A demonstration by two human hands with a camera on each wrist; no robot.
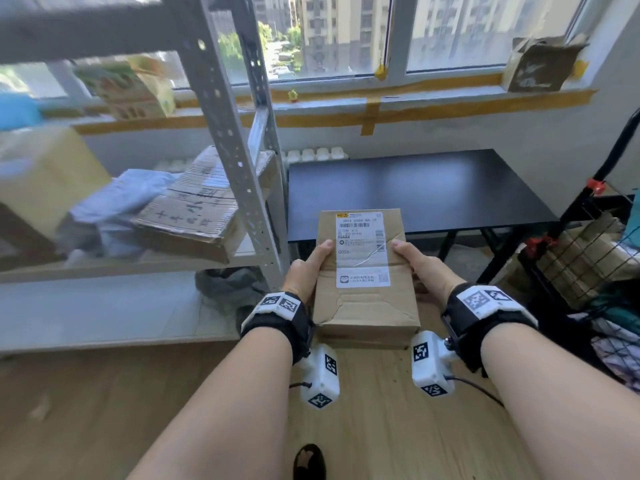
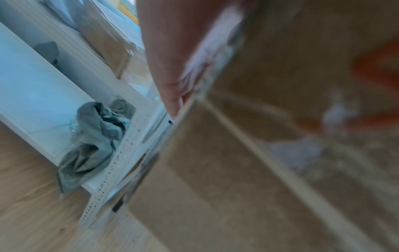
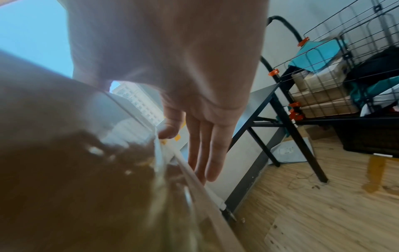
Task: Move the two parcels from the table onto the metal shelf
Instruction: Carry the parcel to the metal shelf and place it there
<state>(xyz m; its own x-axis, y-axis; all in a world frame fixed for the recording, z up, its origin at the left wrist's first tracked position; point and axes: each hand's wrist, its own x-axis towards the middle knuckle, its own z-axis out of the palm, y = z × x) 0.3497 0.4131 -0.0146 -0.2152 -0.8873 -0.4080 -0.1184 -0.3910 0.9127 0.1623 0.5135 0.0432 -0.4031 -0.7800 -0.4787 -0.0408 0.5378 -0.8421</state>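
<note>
A brown cardboard parcel (image 1: 363, 306) with a white shipping label is held in the air in front of the black table (image 1: 415, 188). A second parcel's edge (image 1: 363, 342) shows right under it. My left hand (image 1: 308, 268) grips the stack's left side, thumb on top. My right hand (image 1: 415, 261) grips the right side the same way. In the right wrist view the right hand (image 3: 194, 85) has its fingers (image 3: 207, 153) stretched along the parcel (image 3: 64, 170). The left wrist view is blurred, showing the left hand (image 2: 168, 51) against cardboard (image 2: 237, 170). The grey metal shelf (image 1: 225, 133) stands to the left.
The shelf's middle board (image 1: 138, 268) carries a flat cardboard box (image 1: 194, 209), a pale plastic bag (image 1: 114, 206) and a big box (image 1: 45, 174). Grey cloth (image 1: 228, 285) lies by the shelf foot. A wire rack (image 1: 588, 254) with boxes stands at the right.
</note>
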